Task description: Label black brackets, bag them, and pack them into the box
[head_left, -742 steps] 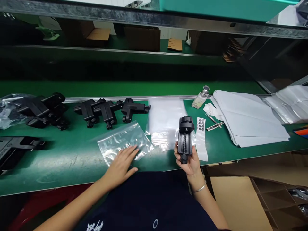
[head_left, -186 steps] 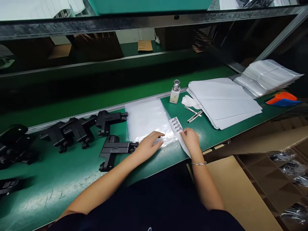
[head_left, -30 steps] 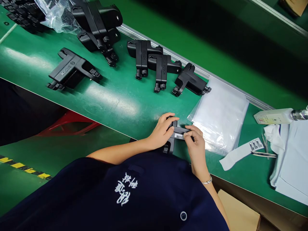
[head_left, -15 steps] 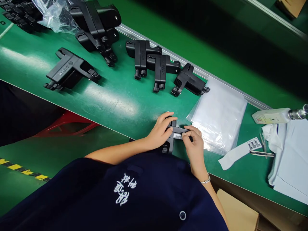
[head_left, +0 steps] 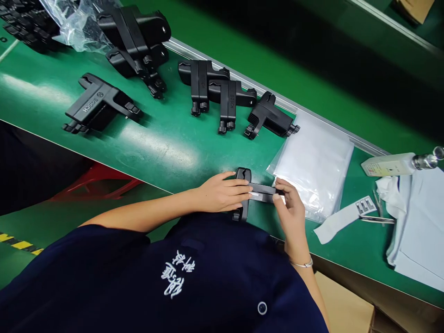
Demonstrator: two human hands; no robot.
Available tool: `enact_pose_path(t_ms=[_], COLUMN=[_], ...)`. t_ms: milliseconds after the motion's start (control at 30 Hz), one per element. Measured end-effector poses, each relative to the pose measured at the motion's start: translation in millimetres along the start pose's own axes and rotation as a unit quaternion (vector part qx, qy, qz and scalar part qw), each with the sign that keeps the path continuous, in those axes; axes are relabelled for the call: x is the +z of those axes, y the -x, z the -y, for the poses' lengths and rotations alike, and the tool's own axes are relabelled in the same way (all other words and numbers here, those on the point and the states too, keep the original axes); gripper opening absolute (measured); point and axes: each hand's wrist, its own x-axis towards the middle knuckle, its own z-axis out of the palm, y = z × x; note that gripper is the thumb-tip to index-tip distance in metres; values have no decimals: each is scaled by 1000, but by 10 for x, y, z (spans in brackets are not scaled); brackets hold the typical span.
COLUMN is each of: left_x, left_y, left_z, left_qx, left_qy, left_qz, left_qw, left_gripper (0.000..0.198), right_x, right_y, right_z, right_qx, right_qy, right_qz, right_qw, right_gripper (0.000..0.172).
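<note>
Green surface (head_left: 166, 150): black bracket (head_left: 262, 188) is held at the near edge, stem roughly parallel to that edge, tip pointed toward the right end. Left hand (head_left: 219, 193), curled a moment ago, has been flattened across the bracket; tip is pinched by right hand (head_left: 292, 210). White label (head_left: 256, 196) probably being pressed down.

BOSCH (head_left: 91, 103) on black brackets (head_left: 102, 98), shirt characters (head_left: 169, 271) unclear

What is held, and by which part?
A black bracket: the right hand holds the end of its stem; the left hand lies across its crosspiece.
</note>
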Motion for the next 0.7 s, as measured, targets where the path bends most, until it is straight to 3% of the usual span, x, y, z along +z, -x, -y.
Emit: enact_pose_path(t_ms=[67,133,400,600,700], left_x=[-16,-44,-157,-166,-139], left_y=[-7,-27,-150,-220,-330], left_z=[15,32,111,139,81], left_qx=[6,16,0,17,29], left_qy=[7,19,84,88,41], left_qz=[2,1,96,94,123], left_qw=[1000,1000,992,992,991], left_gripper=[34,34,36,40,47], right_x=[-135,-215,-192,-195,-190], right_y=[20,30,14,10,9], right_z=[-94,-178,-283,-287,-293], right_qx=[-21,-39,-67,-67,-72], right_qy=[25,84,126,116,117], right_qz=[54,100,90,88,85], right_qw=[998,991,986,987,987], right_gripper=[45,55,55,53,53])
